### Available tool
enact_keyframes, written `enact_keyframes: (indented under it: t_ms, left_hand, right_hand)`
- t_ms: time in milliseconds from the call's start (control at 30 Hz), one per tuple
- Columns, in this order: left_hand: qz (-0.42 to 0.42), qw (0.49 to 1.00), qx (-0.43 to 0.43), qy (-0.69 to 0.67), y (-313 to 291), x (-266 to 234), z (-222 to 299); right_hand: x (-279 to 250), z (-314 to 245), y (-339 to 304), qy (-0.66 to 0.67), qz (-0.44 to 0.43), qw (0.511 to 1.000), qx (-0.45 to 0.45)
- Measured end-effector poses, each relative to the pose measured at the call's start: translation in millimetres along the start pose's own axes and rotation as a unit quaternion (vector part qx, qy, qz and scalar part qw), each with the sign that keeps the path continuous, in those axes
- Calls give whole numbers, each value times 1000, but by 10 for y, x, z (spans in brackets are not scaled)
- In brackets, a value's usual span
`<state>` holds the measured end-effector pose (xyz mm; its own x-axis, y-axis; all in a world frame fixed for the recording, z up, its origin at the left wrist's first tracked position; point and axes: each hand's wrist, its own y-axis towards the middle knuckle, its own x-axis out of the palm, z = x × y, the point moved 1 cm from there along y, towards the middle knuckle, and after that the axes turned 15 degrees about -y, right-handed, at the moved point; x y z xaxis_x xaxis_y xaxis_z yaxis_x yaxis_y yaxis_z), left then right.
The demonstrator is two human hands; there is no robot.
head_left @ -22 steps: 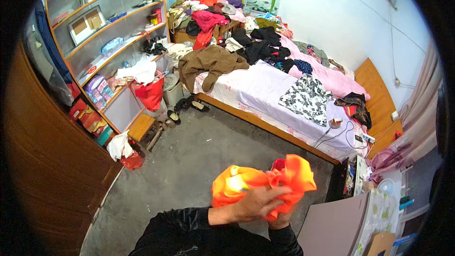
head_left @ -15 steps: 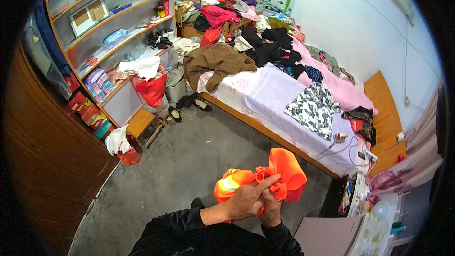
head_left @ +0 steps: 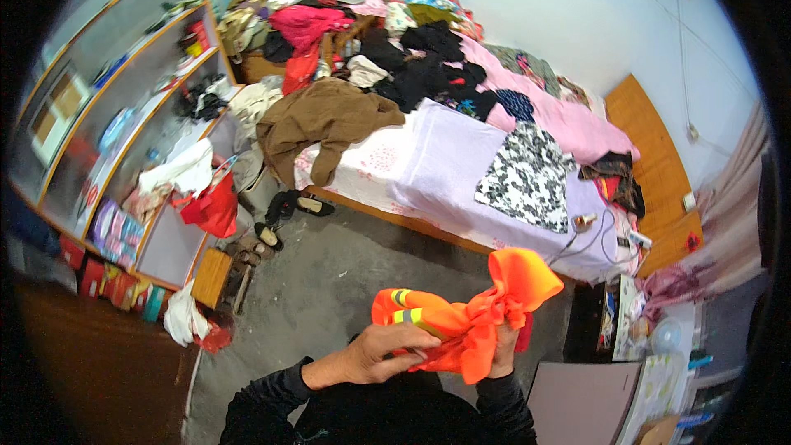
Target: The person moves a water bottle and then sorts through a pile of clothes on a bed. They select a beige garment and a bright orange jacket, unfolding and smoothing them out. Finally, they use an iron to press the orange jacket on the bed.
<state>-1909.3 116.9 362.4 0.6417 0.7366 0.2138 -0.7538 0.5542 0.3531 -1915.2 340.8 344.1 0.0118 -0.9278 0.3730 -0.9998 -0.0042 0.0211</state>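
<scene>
A bunched bright orange garment [head_left: 470, 325] with yellow and silver reflective bands hangs in front of my body, above the floor. My right hand [head_left: 504, 350] is wrapped round its gathered part, its fingers partly hidden by the cloth. Above that grip a wide orange flap of the fabric stands up toward the bed. My left hand [head_left: 383, 353] is at the garment's lower left, below the reflective bands, with bent fingers and thumb closed loosely on the cloth. A patch of red-pink cloth shows beside my right hand.
Beyond the grey floor stands a bed [head_left: 387, 156] strewn with clothes, among them a brown coat [head_left: 329, 124] and a black-and-white patterned garment [head_left: 527, 177]. Shelves [head_left: 124, 99] and a small wooden stool [head_left: 212, 276] are at left. A pinkish panel [head_left: 581, 404] stands close at right.
My hands, together before, are now apart: the left has shifted left along the cloth, the right slightly right. More of the orange garment is spread between them. The view has turned.
</scene>
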Motion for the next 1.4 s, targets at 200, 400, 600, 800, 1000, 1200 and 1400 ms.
enact_keyframes:
  t_ms: [200,400,600,800,1000,1200,1400]
  left_hand:
    - [52,987,-87,125,508,-514,-313]
    - [134,972,-173,82,792,-703,-743]
    - [-42,976,-195,91,1286,-915,-1116]
    - [-270,932,-233,66,1654,-757,-1525]
    - [-438,859,-259,60,1473,-315,-1799]
    - [-593,761,-258,56,1081,513,-1855]
    - [-606,761,-226,47,687,1333,-2034]
  right_hand:
    - [-199,199,545,118,59,987,95]
    - [-231,441,1011,117,27,992,45]
    - [-379,166,824,151,158,976,-19]
    - [-398,265,-53,139,364,915,-103]
    - [-53,-112,-882,120,528,824,-167]
    - [134,-42,-1991,101,624,739,-234]
    - [334,102,-3152,77,689,695,-190]
